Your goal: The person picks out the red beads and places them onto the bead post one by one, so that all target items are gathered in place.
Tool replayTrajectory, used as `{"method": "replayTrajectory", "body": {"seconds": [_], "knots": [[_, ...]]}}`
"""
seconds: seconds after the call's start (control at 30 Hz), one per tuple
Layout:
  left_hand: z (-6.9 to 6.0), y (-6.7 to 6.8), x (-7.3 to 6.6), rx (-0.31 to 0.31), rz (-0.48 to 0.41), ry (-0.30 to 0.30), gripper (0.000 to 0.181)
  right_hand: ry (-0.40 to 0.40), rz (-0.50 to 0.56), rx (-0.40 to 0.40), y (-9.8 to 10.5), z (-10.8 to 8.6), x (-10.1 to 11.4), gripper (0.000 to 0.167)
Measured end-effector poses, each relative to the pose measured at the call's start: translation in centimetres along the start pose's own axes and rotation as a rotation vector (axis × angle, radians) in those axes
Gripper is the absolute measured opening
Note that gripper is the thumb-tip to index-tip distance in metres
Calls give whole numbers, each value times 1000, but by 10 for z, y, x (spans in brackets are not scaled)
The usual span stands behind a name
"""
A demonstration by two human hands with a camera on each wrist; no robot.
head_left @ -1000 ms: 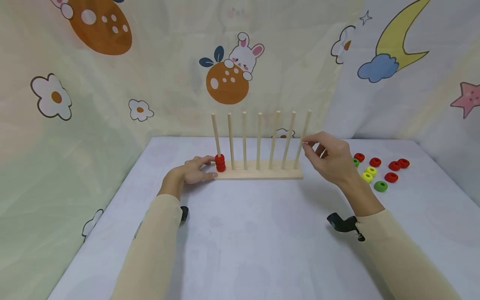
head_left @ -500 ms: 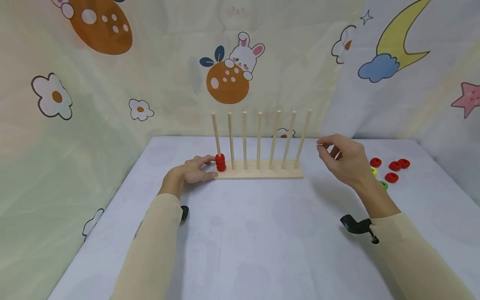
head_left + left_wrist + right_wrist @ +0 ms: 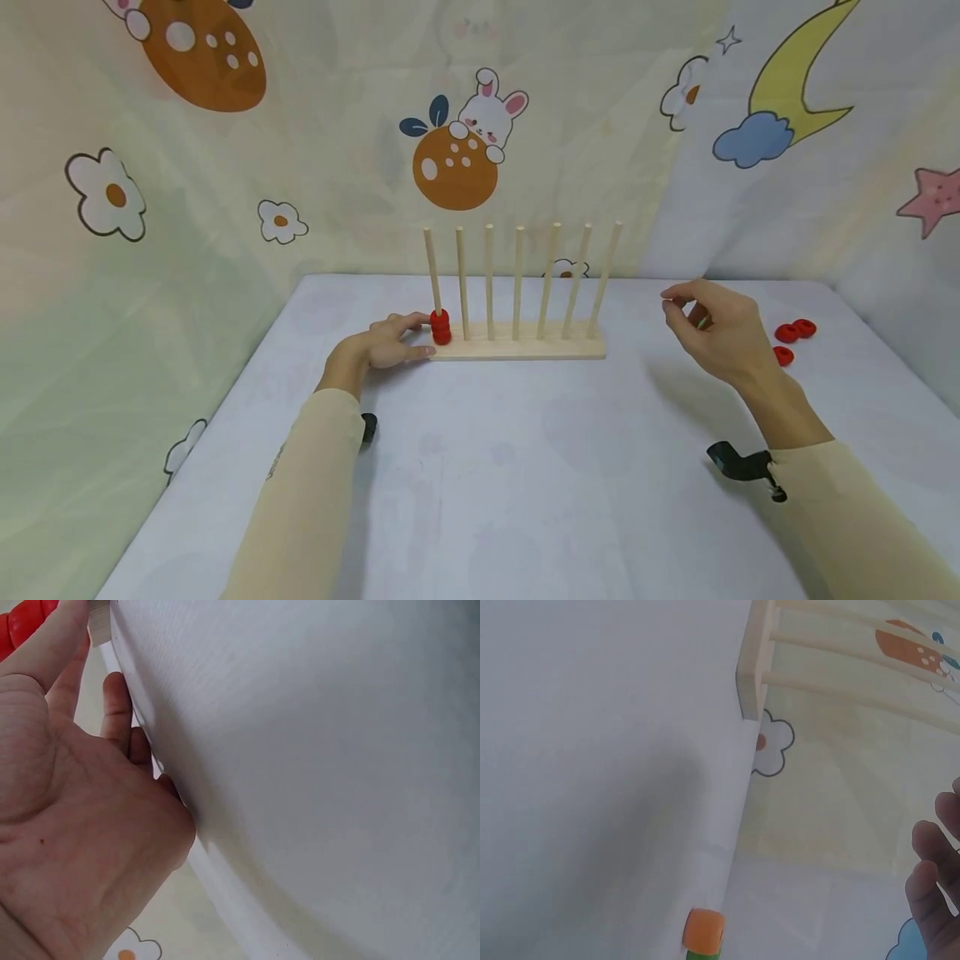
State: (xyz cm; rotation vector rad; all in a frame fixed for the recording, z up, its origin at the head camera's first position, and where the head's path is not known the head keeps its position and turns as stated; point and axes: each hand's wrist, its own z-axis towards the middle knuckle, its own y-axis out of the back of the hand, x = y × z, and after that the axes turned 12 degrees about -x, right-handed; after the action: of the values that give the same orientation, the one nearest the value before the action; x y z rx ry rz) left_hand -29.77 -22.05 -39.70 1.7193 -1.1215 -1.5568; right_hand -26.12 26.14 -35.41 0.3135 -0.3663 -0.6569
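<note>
The left hand [image 3: 384,342] grips the left end of a wooden stand [image 3: 517,350], its thumb at the front edge and its forefinger reaching along the end, right beside a stack of red beads [image 3: 441,327]; whether that finger also touches the beads is hard to tell. The right hand [image 3: 716,329] is raised above the table [image 3: 517,467], well apart from the stand's right end, its fingers loosely bent and relaxed around nothing. The stand lies lengthwise near the back of the table, with seven pegs [image 3: 517,283] standing up from it, and the red stack sits at the bottom of the leftmost peg [image 3: 432,271]. Past the right hand, three loose red beads [image 3: 787,333] lie on the table, two of them side by side; the right wrist view also shows an orange bead [image 3: 704,930] with a green bead [image 3: 703,955] next to it, cut off by the frame edge. Both arms wear cream sleeves [image 3: 303,492], and a black device [image 3: 738,464] juts out at each wrist. Behind the table hangs a pale cloth [image 3: 337,125] printed with a rabbit [image 3: 487,117] on an orange fruit [image 3: 455,179], flowers [image 3: 105,196], a yellow moon [image 3: 787,75], a blue cloud [image 3: 753,140] and a pink star [image 3: 933,200].
</note>
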Motion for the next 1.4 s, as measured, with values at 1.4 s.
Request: {"method": "replayTrajectory", "body": {"seconds": [1.4], "knots": [[-1,0,-2,3,0,13,68,-273,-303,143,78,-51,-51,25]]}}
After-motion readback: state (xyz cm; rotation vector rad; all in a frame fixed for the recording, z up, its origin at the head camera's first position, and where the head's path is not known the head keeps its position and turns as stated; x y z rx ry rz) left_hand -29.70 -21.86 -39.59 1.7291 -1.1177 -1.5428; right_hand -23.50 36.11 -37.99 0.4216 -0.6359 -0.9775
